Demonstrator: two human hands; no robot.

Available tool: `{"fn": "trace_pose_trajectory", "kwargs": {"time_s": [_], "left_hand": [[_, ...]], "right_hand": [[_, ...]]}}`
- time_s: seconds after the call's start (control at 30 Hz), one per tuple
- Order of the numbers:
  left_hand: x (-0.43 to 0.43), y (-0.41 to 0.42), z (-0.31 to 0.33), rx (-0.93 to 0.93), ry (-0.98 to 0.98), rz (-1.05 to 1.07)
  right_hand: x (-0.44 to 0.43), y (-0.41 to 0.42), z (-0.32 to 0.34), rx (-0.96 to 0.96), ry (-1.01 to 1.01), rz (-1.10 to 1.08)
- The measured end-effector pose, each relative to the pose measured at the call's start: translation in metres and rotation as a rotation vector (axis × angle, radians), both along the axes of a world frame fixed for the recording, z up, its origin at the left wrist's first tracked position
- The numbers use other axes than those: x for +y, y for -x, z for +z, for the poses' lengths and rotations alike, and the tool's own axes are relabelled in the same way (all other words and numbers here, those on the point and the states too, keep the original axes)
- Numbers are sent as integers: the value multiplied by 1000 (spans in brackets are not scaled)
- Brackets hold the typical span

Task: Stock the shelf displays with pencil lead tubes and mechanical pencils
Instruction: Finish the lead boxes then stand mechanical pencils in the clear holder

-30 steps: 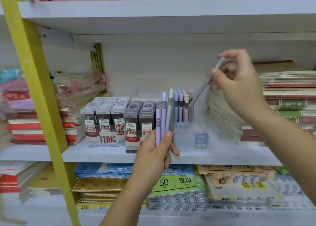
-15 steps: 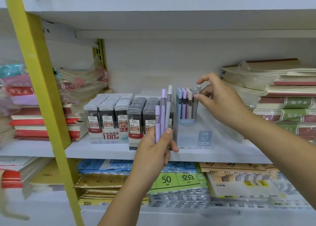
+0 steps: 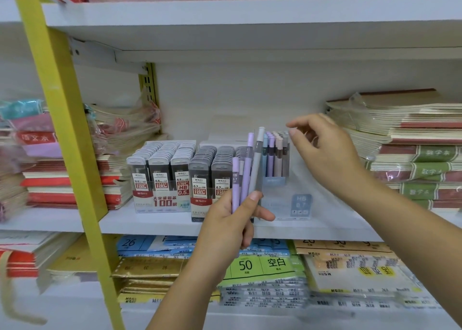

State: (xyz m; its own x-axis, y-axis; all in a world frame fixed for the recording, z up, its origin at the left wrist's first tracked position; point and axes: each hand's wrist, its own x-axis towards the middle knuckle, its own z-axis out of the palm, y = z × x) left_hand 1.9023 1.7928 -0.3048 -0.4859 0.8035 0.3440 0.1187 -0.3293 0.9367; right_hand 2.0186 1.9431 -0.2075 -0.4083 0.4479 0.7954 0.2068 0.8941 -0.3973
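Grey pencil (image 3: 285, 156) now in display box (image 3: 301, 204), right hand (image 3: 325, 152) off

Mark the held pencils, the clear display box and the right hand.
held pencils (image 3: 246, 166): head view, middle purple barrel.
clear display box (image 3: 301, 203): head view, its front label.
right hand (image 3: 327, 154): head view, back of the hand.

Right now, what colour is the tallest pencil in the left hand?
The tallest pencil is grey; the head view shows it.

Display box label (image 3: 301, 204) — blurry print
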Motion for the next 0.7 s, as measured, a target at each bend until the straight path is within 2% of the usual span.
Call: {"fn": "trace_pose_trajectory", "kwargs": {"time_s": [0.1,0.17,0.23,0.33,0.4,0.57,0.7], "left_hand": [[0,-5,2,5,-3,-33],[0,-8,2,11,2,-42],[1,-9,2,7,1,-26],[1,-4,2,17,1,20],[1,-2,1,16,4,46],[1,-2,-1,-13,6,53],[2,-3,-1,-25,13,40]], "right_hand": [[-28,0,-2,14,304,323],[-36,2,-4,1,419,419],[-36,1,1,74,464,460],[-24,-12,16,309,360,398],[-9,-21,26,352,218,289],[22,-15,21,-8,71,73],[31,-11,4,-142,8,-3]]}}
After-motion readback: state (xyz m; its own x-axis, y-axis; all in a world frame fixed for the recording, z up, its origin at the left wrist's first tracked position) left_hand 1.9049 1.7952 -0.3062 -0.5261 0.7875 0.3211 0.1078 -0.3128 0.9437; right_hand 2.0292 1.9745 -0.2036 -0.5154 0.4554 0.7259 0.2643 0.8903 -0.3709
